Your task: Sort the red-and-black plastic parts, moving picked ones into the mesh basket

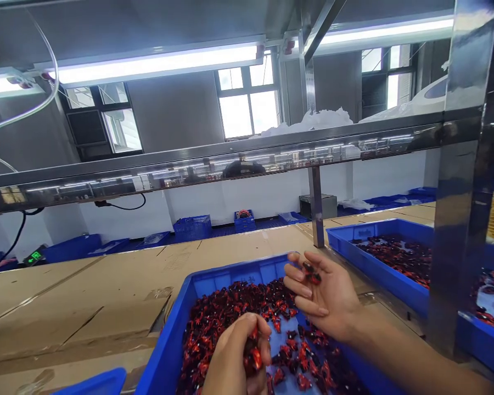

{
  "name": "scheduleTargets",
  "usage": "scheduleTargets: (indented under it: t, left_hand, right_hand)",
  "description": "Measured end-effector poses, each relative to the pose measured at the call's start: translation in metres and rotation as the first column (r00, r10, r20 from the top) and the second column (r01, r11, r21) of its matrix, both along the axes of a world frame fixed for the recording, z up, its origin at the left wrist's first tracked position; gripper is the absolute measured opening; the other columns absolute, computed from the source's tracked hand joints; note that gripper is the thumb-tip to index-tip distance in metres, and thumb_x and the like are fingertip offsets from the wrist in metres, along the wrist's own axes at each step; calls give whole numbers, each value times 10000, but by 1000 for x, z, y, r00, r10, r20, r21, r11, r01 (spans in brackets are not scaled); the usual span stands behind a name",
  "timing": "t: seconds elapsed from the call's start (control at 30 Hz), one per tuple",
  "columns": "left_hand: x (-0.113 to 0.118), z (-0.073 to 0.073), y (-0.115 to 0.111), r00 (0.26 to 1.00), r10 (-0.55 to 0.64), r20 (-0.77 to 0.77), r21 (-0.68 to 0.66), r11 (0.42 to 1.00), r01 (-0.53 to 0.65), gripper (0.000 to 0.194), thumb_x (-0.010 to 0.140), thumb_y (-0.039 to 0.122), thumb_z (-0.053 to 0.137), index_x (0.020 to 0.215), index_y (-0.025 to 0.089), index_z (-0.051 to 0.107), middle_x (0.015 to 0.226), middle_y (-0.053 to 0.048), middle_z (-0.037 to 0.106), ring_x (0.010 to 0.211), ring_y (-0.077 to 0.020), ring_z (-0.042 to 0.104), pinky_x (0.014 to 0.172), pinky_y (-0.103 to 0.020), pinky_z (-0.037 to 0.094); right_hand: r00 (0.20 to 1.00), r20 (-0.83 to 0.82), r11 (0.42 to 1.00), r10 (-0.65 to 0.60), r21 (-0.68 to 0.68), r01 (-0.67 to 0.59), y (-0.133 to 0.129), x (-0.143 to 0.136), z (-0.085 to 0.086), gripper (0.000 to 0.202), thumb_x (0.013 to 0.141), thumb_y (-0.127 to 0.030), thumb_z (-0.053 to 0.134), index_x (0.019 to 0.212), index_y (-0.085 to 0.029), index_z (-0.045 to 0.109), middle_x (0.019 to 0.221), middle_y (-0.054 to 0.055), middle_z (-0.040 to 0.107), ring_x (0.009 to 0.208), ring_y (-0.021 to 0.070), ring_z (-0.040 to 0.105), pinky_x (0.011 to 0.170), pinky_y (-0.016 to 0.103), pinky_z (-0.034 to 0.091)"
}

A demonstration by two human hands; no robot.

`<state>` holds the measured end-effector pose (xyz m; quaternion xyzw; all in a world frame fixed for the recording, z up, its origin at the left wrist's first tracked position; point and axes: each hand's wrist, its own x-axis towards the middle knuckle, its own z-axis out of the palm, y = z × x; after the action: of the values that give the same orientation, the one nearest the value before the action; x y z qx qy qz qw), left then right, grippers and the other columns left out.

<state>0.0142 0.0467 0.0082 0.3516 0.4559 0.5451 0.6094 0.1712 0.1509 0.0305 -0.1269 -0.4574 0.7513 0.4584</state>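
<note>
A blue tray holds a heap of small, glossy red-and-black plastic parts. At its near side, my left hand is closed around a red-and-black part, mostly hidden by the thumb and fingers. My right hand is raised over the tray's far right side, palm turned up and fingers curled. A small dark piece with red on it rests against those fingers. Between my hands, parts lie more thinly and the pale tray bottom shows. The exact kind of the parts is too small to tell.
A second blue tray of similar parts stands to the right, behind a metal post. Cardboard covers the bench. A metal shelf rail crosses ahead. Another blue tray's edge shows at lower left.
</note>
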Motion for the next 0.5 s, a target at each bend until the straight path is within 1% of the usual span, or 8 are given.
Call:
scheduleTargets:
  t: [0.17,0.23,0.27,0.3,0.37,0.4,0.43,0.5]
  left_hand:
    - [-2,-4,4,985,24,171,-39,999,-18,252,838,400,561,779,155,570,671,24,527,424,-37,333,472,-205,201]
    - [-4,-6,7,975,95,201,-83,993,-80,252,896,380,478,838,150,563,680,18,517,439,-53,350,483,-216,204]
    - [-5,-7,9,971,133,197,-117,987,-111,257,920,372,432,870,153,556,675,18,509,440,-63,351,481,-222,203]
    - [-5,-7,10,968,168,188,-140,980,-143,257,935,362,402,892,156,550,672,18,505,447,-74,360,479,-227,209]
    - [-5,-3,10,958,217,188,-142,971,-192,232,940,343,408,911,158,545,676,18,502,479,-92,392,489,-236,253]
    - [-4,-1,9,952,229,201,-139,969,-204,217,939,335,421,912,159,545,683,17,506,499,-99,405,502,-238,277]
    - [-3,2,8,945,243,219,-145,966,-215,212,943,325,421,905,158,546,684,17,507,512,-103,411,511,-240,290]
    - [-2,7,4,934,261,242,-178,959,-222,230,962,298,390,896,150,551,678,15,505,526,-109,414,520,-241,302]
  right_hand:
    - [958,277,990,70,100,-101,-18,-8,-2,207,901,-402,496,886,-197,518,653,-80,365,417,66,162,317,181,92]
    - [937,351,969,-5,232,-81,-30,-11,-2,173,854,-349,620,822,-183,583,577,-92,379,422,65,223,375,189,152]
    - [917,390,928,-88,367,-66,-35,-11,-1,135,803,-296,689,814,-182,619,555,-94,387,445,69,268,419,195,192]
    - [885,420,847,-200,529,-59,-41,-11,-1,137,739,-234,745,823,-187,648,550,-96,398,476,74,309,466,203,226]
    - [793,420,581,-441,807,-105,-48,-11,-3,296,642,-147,793,903,-218,672,571,-102,429,516,84,361,525,216,260]
    - [746,402,447,-531,881,-157,-50,-11,-4,351,633,-143,796,946,-235,664,581,-106,442,513,87,381,530,220,269]
    - [711,388,353,-587,912,-206,-51,-12,-6,368,645,-156,794,973,-245,655,592,-106,461,508,92,404,526,222,278]
    - [686,381,289,-620,923,-253,-50,-12,-9,339,695,-201,784,1003,-252,652,606,-98,498,513,99,446,515,223,289]
